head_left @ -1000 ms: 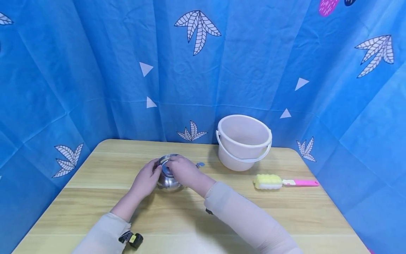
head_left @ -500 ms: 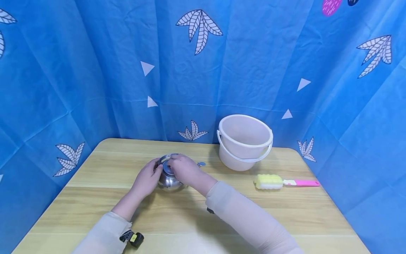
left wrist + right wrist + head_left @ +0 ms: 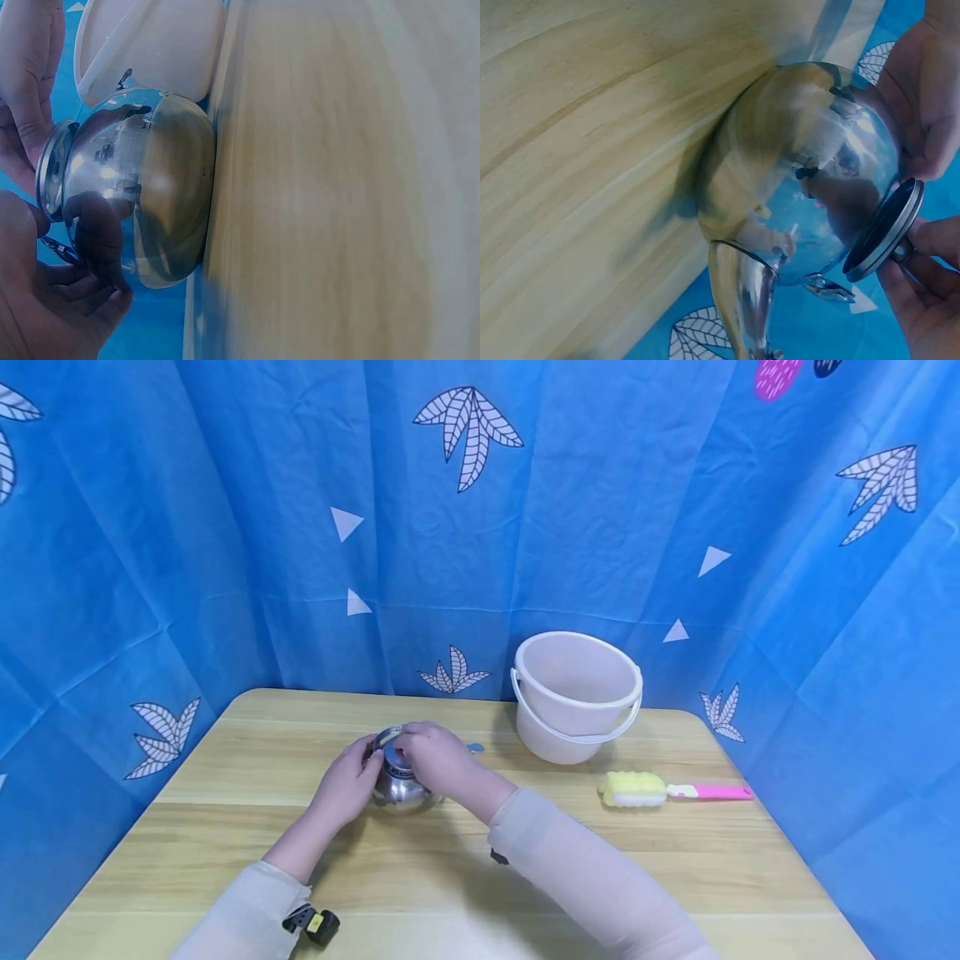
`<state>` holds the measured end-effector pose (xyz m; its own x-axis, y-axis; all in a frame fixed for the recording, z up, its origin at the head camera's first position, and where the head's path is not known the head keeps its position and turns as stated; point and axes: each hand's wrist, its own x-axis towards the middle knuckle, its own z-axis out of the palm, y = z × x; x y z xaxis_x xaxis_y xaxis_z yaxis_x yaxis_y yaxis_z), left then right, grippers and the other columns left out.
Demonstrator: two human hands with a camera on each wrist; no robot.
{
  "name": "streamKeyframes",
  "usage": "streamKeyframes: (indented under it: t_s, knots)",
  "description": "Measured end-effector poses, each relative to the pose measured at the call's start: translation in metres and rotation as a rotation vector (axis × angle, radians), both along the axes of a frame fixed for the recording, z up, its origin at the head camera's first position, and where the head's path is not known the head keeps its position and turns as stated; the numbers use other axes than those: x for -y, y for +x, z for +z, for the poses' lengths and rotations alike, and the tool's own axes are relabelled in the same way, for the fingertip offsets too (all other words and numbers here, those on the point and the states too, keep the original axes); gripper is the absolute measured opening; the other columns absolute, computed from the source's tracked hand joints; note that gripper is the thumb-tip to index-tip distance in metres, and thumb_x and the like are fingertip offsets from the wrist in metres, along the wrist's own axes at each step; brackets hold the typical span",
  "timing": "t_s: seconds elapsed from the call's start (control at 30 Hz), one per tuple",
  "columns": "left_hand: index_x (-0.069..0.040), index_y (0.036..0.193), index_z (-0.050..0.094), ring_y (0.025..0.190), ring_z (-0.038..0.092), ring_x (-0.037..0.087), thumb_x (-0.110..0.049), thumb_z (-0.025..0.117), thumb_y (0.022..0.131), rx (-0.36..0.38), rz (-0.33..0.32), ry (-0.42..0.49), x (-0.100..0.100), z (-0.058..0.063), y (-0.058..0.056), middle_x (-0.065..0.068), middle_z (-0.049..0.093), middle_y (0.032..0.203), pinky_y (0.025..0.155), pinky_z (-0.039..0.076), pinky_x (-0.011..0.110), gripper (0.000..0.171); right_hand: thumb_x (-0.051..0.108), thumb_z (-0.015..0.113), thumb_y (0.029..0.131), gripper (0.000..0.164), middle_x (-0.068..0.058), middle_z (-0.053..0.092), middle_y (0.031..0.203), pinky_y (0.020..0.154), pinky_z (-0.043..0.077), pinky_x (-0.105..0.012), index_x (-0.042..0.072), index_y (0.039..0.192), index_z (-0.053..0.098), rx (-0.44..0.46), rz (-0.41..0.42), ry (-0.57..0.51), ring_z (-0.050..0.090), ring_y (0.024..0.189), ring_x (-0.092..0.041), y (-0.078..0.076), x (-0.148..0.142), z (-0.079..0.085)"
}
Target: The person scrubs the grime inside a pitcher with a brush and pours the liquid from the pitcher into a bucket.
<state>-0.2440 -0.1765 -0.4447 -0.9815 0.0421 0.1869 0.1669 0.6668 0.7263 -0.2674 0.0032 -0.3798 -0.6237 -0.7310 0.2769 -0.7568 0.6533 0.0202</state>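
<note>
A shiny round steel teapot (image 3: 403,792) stands on the wooden table, with its spout (image 3: 739,300) at the lower part of the right wrist view. My left hand (image 3: 348,781) holds the pot's side, fingers curled against the body in the left wrist view and thumb near the rim. The fingers of my right hand (image 3: 435,762) pinch the small knob of the round lid (image 3: 885,231). The lid sits at the pot's mouth, tilted, with its dark underside partly showing in the right wrist view. A hoop handle (image 3: 387,737) rises behind it, partly hidden.
A white bucket (image 3: 570,727) with its handle down stands at the back right of the table (image 3: 390,893). A yellow-and-white sponge brush (image 3: 634,789) with a pink handle lies at the right. Blue patterned cloth (image 3: 442,527) hangs behind and at both sides.
Both hands stay at the teapot in nearly the same places. The lid and the pot's rim show slightly differently under my right hand, which has shifted very little. Bucket and brush have not moved.
</note>
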Motion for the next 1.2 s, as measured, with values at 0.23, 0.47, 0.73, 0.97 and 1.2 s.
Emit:
streamKeyframes:
  t_s: [0.23,0.47,0.73,0.97,1.2]
  knots:
    - [0.007,0.148,0.039,0.131,0.048,0.046,-0.032,0.037,0.109,0.011,0.007,-0.004,-0.002,0.003,0.002,0.03,0.046,0.146,0.11,0.038,0.059,0.055,0.012,0.067,0.096,0.021,-0.001,0.07,0.117,0.097,0.052,-0.024,0.013,0.115,0.075,0.018,0.001,-0.017,0.066,0.109,-0.017,0.006,-0.005,0.011]
    - [0.008,0.148,0.039,0.131,0.048,0.047,-0.029,0.039,0.109,0.005,0.009,-0.012,-0.003,0.006,0.003,0.031,0.046,0.146,0.11,0.038,0.059,0.053,0.009,0.066,0.096,0.022,-0.002,0.07,0.118,0.098,0.051,-0.024,0.011,0.116,0.074,0.012,0.006,-0.028,0.065,0.111,-0.017,0.011,-0.011,0.017]
    - [0.008,0.147,0.04,0.132,0.047,0.047,-0.026,0.04,0.108,-0.015,0.015,-0.027,-0.002,0.003,0.002,0.031,0.048,0.144,0.112,0.036,0.058,0.052,0.007,0.066,0.094,0.023,-0.003,0.07,0.118,0.1,0.05,-0.025,0.011,0.116,0.074,0.001,0.004,-0.004,0.065,0.111,-0.017,0.014,-0.019,0.019]
    - [0.009,0.147,0.039,0.132,0.047,0.047,-0.026,0.04,0.108,-0.014,0.011,-0.024,-0.002,0.004,0.003,0.032,0.047,0.144,0.112,0.036,0.059,0.053,0.006,0.068,0.093,0.023,-0.003,0.07,0.114,0.099,0.051,-0.025,0.01,0.114,0.075,0.006,0.018,-0.007,0.066,0.108,-0.017,0.02,-0.026,0.021]
    - [0.01,0.146,0.04,0.131,0.047,0.048,-0.025,0.042,0.107,-0.031,0.01,-0.031,-0.002,0.003,0.003,0.033,0.047,0.143,0.112,0.036,0.059,0.052,0.007,0.069,0.093,0.021,-0.002,0.071,0.111,0.097,0.052,-0.025,0.011,0.113,0.075,-0.011,0.028,-0.002,0.066,0.105,-0.017,0.027,-0.035,0.024]
